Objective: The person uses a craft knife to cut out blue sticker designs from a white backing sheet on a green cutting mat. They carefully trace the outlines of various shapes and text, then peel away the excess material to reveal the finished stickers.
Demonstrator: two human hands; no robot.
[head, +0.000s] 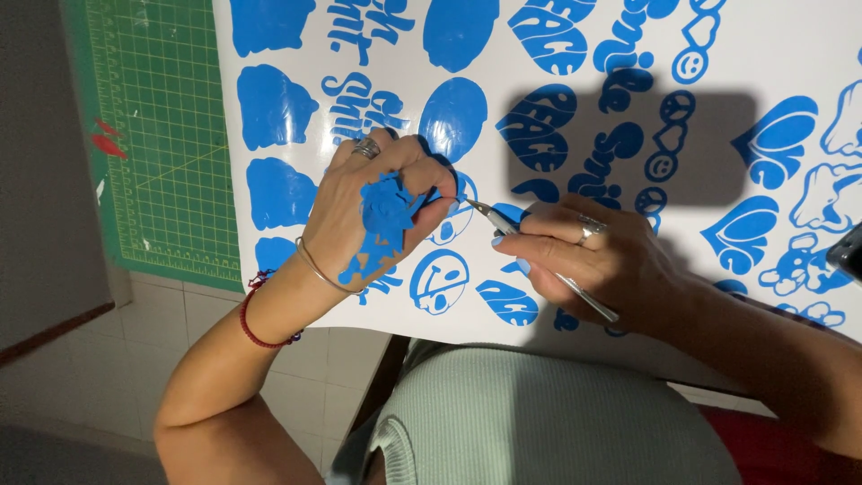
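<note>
Weeding tool (539,256) gripped in right hand (593,260), lying diagonally, tip up-left toward left hand (382,211), pressing vinyl sheet (790,54)

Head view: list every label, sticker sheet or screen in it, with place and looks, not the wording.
Sticker sheet: white, covers the table, printed with blue blobs, hearts, smiley faces and lettering.
Peeled blue scraps: stuck on the back of the left hand.
Cutting mat: green with a pale grid, at left under the sheet.
No screens or packages clearly in view.
</note>
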